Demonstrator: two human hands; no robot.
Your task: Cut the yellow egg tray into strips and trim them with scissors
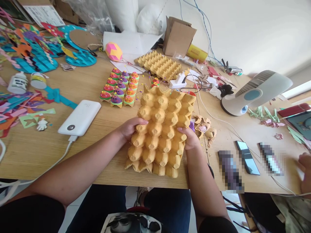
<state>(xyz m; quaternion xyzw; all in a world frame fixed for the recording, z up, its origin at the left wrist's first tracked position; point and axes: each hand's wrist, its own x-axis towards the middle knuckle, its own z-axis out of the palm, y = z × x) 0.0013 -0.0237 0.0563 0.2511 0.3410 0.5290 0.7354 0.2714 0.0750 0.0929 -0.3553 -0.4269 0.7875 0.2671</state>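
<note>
Far to the left of the yellow egg tray [161, 129], coloured paper scraps [14, 110] lie on the wooden surface [36, 145]. Nearer to the tray, also on its left, a white power bank [80, 117] lies flat with a cable at its near end. Behind the tray and a little to the left stands a group of painted egg cups [120, 87].

The left hand [128, 127] grips the left edge of the tray, its fingers [141, 122] closed over the bumps. The tray is over the near edge of the surface, tilted, with its bumpy side up. The right hand [190, 139] holds the right edge, with the thumb in front and the fingers closed behind the tray.

Just to the right of the tray lie torn carton pieces [205, 126]. Further right stand a white fan [255, 92] and a dark phone [247, 157]. Farthest right of the tray, another person's hand [306, 171] rests on the surface.
</note>
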